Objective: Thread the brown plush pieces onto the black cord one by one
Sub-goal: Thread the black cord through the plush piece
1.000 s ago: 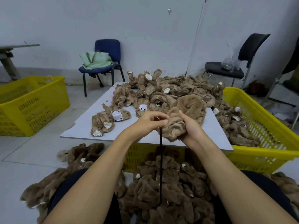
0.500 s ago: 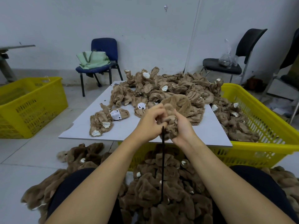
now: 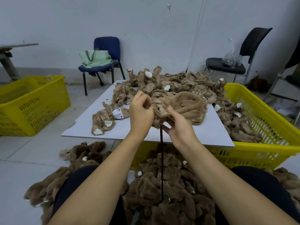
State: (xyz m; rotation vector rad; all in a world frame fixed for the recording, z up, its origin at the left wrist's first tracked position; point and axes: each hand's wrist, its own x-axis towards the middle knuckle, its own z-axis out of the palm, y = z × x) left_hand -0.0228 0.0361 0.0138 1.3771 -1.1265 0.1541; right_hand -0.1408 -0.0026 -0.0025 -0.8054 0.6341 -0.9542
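Observation:
A brown plush piece (image 3: 185,106) is held over the front of the grey board (image 3: 203,133). My left hand (image 3: 140,111) pinches its left edge with curled fingers. My right hand (image 3: 177,127) grips its underside, thumb on the fabric. A black cord (image 3: 161,159) hangs taut from under the piece, between my hands, down into a mass of threaded brown plush pieces (image 3: 162,192) between my knees. The cord's top end is hidden in the fabric. A pile of loose plush pieces (image 3: 175,85) covers the back of the board.
A yellow crate (image 3: 266,140) under the board holds more plush at the right. Another yellow crate (image 3: 32,104) stands at the left. A blue chair (image 3: 107,46) with a green bag and a black chair (image 3: 253,41) are by the wall. Two separate plush pieces (image 3: 103,122) lie front left.
Both hands rose and moved forward with the plush piece, and the piece spread open to the right. My right hand shifted under it. The cord stays taut below.

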